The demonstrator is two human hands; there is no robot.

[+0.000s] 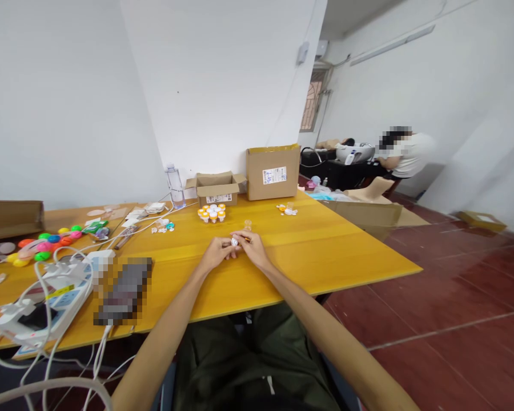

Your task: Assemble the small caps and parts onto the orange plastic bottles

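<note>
I observed both hands meeting over the yellow worktop (pixel 325 251): the left hand (pixel 216 252) and right hand (pixel 252 246) had their fingers pinched narrow on one small white-capped vial (pixel 235 242), held between them. I judged the cap-fitting step in hand; the next move called for a steady twist. More vials (pixel 212 212) stood beyond the fingers.

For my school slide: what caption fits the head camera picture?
Two hands, left hand and right hand, pinch a small white cap over a yellow table.

walls (pixel 223 74) white | floor (pixel 454 297) red tile | table (pixel 325 251) – yellow – wooden
</note>
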